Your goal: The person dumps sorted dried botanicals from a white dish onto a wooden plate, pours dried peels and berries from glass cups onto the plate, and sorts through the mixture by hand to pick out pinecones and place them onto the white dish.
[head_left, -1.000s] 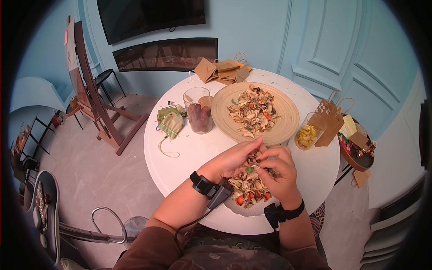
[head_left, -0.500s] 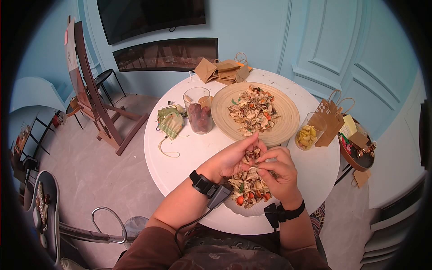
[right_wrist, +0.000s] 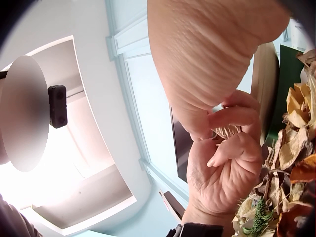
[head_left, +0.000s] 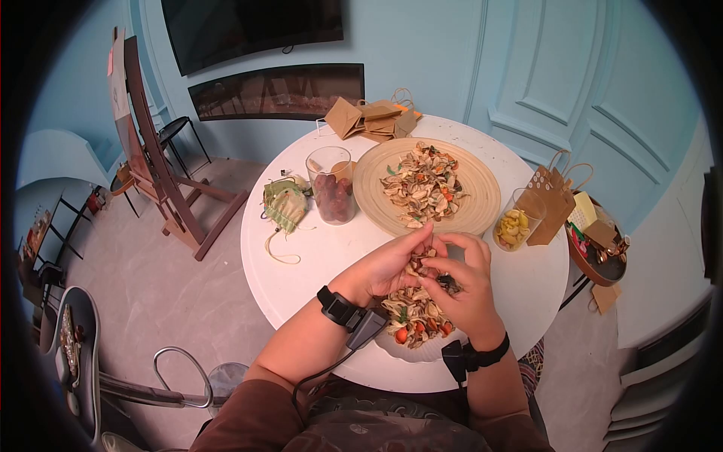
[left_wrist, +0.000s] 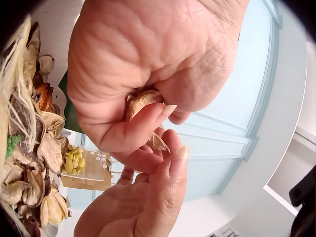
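Note:
Dried petals (left_wrist: 143, 101) lie in my left hand (head_left: 388, 269), its fingers curled round them in the left wrist view. My right hand (head_left: 468, 294) meets it from the right, thumb and index finger at a petal (left_wrist: 158, 142) that sticks out between the hands. In the right wrist view, my left hand (right_wrist: 227, 170) shows curled fingers with a petal (right_wrist: 227, 131) between them, below my right hand (right_wrist: 212, 59). Beneath both hands, a heap of petals (head_left: 414, 313) with orange and green pieces fills a white scalloped bowl (head_left: 403, 352).
Behind the hands is a round wooden plate (head_left: 369, 188) of petals. Left of it stand a clear cup of dark red pieces (head_left: 333, 197) and a green pouch (head_left: 286, 205); right, a cup of yellow pieces (head_left: 512, 228) and a paper bag (head_left: 553, 196). More paper bags (head_left: 373, 119) lie behind.
My right index finger and thumb have spread and shifted slightly over the petals in the left hand. The left palm has turned more open than a second ago, showing more petals.

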The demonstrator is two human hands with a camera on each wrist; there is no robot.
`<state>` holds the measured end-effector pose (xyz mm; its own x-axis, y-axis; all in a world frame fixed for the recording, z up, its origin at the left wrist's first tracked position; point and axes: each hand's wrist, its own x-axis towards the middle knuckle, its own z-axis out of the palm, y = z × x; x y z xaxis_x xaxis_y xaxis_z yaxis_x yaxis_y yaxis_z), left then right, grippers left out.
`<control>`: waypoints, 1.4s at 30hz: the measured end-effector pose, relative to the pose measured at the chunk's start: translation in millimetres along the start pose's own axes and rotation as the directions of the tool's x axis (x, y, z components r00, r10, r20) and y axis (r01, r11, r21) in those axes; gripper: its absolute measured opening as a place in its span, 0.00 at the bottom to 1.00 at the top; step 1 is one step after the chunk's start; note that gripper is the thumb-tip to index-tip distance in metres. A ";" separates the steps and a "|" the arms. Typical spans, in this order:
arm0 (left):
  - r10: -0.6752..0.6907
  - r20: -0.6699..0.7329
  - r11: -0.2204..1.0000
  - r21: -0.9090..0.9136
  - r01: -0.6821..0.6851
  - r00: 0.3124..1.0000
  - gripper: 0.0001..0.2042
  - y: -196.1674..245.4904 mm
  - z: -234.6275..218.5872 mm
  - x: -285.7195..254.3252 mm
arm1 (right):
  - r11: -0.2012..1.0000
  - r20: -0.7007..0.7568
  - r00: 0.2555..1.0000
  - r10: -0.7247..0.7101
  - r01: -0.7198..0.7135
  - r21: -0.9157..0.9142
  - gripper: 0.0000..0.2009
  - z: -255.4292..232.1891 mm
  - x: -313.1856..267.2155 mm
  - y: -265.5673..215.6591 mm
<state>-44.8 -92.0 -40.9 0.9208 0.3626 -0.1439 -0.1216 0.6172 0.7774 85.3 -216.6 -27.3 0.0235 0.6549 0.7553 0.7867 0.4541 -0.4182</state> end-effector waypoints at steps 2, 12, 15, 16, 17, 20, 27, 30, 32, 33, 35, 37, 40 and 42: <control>0.004 0.035 1.000 -0.002 -0.004 0.999 0.27 -0.5 -2.0 0.4 | 1.000 0.001 1.000 -0.003 0.003 0.004 0.13 2.2 -0.8 2.0; 0.001 -0.001 1.000 -0.011 -0.001 1.000 0.27 2.5 2.3 -2.1 | 0.997 -0.012 1.000 0.022 -0.023 -0.068 0.10 3.3 -1.3 2.7; 0.001 -0.020 1.000 -0.018 -0.001 1.000 0.27 4.8 7.9 -3.8 | 0.997 -0.019 1.000 0.018 -0.019 -0.069 0.08 4.6 -2.7 4.5; 0.004 -0.053 1.000 -0.014 -0.004 0.999 0.27 5.5 10.1 -4.6 | 0.998 -0.033 0.999 0.021 -0.023 -0.065 0.07 4.9 -2.9 4.7; 0.004 -0.053 1.000 -0.014 -0.004 0.999 0.27 5.6 10.2 -4.7 | 0.998 -0.033 0.999 0.021 -0.023 -0.065 0.07 5.0 -2.9 4.7; 0.002 -0.024 1.000 -0.015 -0.002 1.000 0.26 5.0 7.6 -4.4 | 0.999 -0.043 0.999 0.018 -0.019 -0.029 0.07 4.4 -2.8 4.3; 0.017 -0.042 1.000 0.003 -0.017 0.999 0.25 4.3 8.7 -3.9 | 0.990 -0.070 0.997 -0.035 0.044 0.136 0.06 -3.2 -1.9 3.0; 0.010 -0.015 1.000 -0.011 -0.010 1.000 0.26 3.1 3.6 -2.3 | 0.991 -0.068 0.997 -0.042 0.050 0.127 0.06 -3.8 -2.7 3.3; -0.001 0.007 1.000 -0.029 0.001 1.000 0.26 1.3 -0.9 0.1 | 0.991 -0.077 0.997 -0.005 0.015 0.130 0.06 -2.5 -3.4 4.3; 0.006 0.014 0.999 -0.033 -0.005 1.000 0.27 0.0 -2.1 1.2 | 0.996 -0.099 0.995 0.025 -0.016 0.089 0.07 -1.6 -3.1 4.3; 0.013 0.021 0.999 -0.037 -0.012 1.000 0.27 0.0 -2.9 1.2 | 0.998 -0.122 0.991 0.053 -0.047 0.048 0.09 -0.4 -3.3 4.9; 0.023 0.119 0.999 -0.028 -0.020 0.993 0.29 2.3 -3.6 0.1 | 0.996 -0.093 0.992 0.088 -0.089 -0.012 0.11 0.1 -4.0 5.4; 0.045 0.091 0.999 0.004 -0.045 0.995 0.30 4.3 2.5 -1.7 | 0.991 -0.079 0.989 0.126 -0.128 -0.025 0.12 0.6 -3.8 4.7; 0.046 0.090 0.999 0.002 -0.046 0.995 0.30 5.2 2.4 -2.2 | 0.990 -0.082 0.988 0.131 -0.135 -0.046 0.12 2.0 -3.5 4.9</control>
<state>-46.5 -91.2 -35.1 0.9438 0.3263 -0.0529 -0.1631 0.5988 0.7842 87.9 -215.4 -33.0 0.1770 0.6567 0.7331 0.8036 0.3337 -0.4929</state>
